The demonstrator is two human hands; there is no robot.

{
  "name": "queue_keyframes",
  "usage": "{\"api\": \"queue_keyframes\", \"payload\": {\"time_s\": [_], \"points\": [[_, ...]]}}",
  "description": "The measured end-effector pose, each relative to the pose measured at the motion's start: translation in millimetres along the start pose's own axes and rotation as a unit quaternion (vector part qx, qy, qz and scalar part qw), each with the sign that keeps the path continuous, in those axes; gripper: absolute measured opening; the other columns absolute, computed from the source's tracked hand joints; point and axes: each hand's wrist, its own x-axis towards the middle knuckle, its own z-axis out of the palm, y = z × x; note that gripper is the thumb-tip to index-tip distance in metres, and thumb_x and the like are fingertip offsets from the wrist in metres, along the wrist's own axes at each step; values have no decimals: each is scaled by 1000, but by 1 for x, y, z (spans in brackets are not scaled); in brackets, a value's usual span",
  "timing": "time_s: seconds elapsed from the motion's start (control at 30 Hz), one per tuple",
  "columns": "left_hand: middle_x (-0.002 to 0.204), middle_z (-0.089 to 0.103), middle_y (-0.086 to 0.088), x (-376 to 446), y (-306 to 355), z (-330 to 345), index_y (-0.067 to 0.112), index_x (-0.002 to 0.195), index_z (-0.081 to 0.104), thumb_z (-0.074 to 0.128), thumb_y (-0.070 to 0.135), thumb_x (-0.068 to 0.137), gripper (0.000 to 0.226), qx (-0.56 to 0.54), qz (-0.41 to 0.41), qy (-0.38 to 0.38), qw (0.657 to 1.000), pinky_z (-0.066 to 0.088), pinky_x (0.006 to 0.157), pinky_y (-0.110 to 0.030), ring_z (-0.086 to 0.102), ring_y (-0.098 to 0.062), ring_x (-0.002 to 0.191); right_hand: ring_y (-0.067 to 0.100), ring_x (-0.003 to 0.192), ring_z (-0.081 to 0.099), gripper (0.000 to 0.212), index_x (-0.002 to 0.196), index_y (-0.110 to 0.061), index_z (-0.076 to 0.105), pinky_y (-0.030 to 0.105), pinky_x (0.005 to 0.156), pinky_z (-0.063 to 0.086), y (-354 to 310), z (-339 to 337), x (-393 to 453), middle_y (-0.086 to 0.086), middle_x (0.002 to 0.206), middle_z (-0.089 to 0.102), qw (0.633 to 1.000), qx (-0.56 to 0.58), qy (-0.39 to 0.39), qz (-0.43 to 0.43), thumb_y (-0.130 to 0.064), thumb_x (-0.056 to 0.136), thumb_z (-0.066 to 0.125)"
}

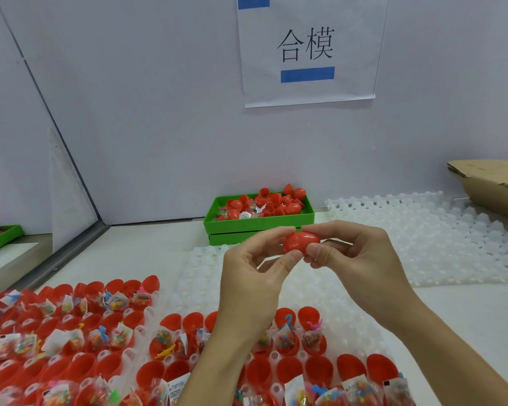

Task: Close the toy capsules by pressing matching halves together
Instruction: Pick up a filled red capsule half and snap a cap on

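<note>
Centre of frame: red capsule [302,243] pinched between left hand [254,276] and right hand [355,260], above white worktop [464,312]. Foreground: trays of open red halves [82,341]; behind, green bin [258,222], pale wall, paper sign [307,48].

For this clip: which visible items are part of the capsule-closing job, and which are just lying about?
Part of the job:
red capsule, pinched by left hand and right hand
open red halves with toy packets in trays
green bin of red halves

Lying about:
empty white trays
cardboard box
wall sign
</note>
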Motion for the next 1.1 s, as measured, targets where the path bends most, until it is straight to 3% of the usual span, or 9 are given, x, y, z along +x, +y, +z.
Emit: {"api": "queue_keyframes", "payload": {"time_s": [0.23, 0.5, 0.7, 0.87, 1.1], "points": [[99, 75, 11, 0, -2, -2, 23, 114, 71, 75, 11, 83, 34, -5, -14, -28, 999, 55, 80, -17, 70, -7, 97, 12, 73, 73, 17, 98, -18, 75, 17, 64, 56, 1, 1, 1, -6, 85, 76, 1000, 3, 3, 18, -12, 83, 73], [92, 76, 10, 2, -6, -4, 28, 104, 73, 78, 9, 79, 31, 1, -16, -15, 1000, 56, 77, -17, 72, -9, 90, 15, 76, 75, 24, 94, -19, 77, 19, 65, 58, -2, 0, -1, -2, 83, 78, 999, 24, -23, 30, -27, 72, 72], [89, 77, 7, 4, -5, -9, 26, 100, 74, 79, 16, 69, 33, -21, -8, -31, 999, 56, 76, -17, 74, -9, 85, 16, 73, 74, 16, 91, -17, 78, 18, 64, 57, 0, 2, -1, 1, 80, 77, 998, 39, -12, 37, -16, 76, 74], [92, 77, 9, 3, -3, -9, 25, 104, 73, 79, 7, 77, 33, -15, -1, -43, 999, 55, 76, -15, 73, -7, 86, 18, 73, 75, 23, 90, -19, 78, 19, 62, 57, -3, 3, -1, 3, 80, 77, 998, 57, -5, 38, -28, 69, 72], [89, 78, 8, 5, -3, -11, 24, 103, 73, 78, 23, 66, 38, -28, 0, -40, 999, 55, 77, -16, 74, -9, 85, 19, 73, 75, 27, 88, -21, 78, 20, 62, 57, -2, 5, -2, 4, 80, 77, 996, 77, -5, 48, -31, 64, 74]]}}
